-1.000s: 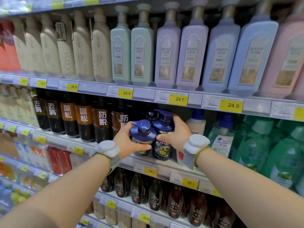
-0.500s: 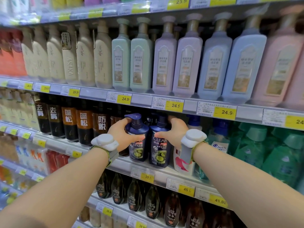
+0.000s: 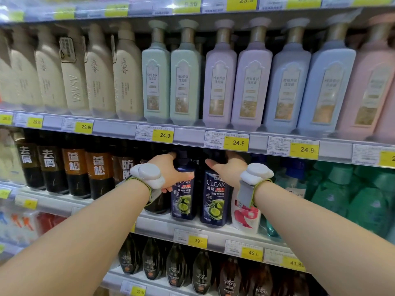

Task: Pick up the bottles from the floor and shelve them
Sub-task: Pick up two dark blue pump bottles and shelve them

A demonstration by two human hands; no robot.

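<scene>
Two dark blue CLEAR pump bottles stand upright side by side on the middle shelf (image 3: 162,226). My left hand (image 3: 170,173) wraps the upper part of the left blue bottle (image 3: 183,201). My right hand (image 3: 226,169) grips the shoulder of the right blue bottle (image 3: 214,207). Both pump heads are hidden in the shadow under the shelf above. Each wrist carries a white band device.
Dark brown bottles (image 3: 74,169) fill the same shelf to the left; a white bottle with a red print (image 3: 245,218) and green bottles (image 3: 352,201) stand to the right. Tall pastel pump bottles (image 3: 218,82) line the shelf above, dark bottles (image 3: 175,265) the one below.
Both hands have pushed the two blue bottles up and back onto the middle shelf, so they now stand upright further in. The camera has tilted upward.
</scene>
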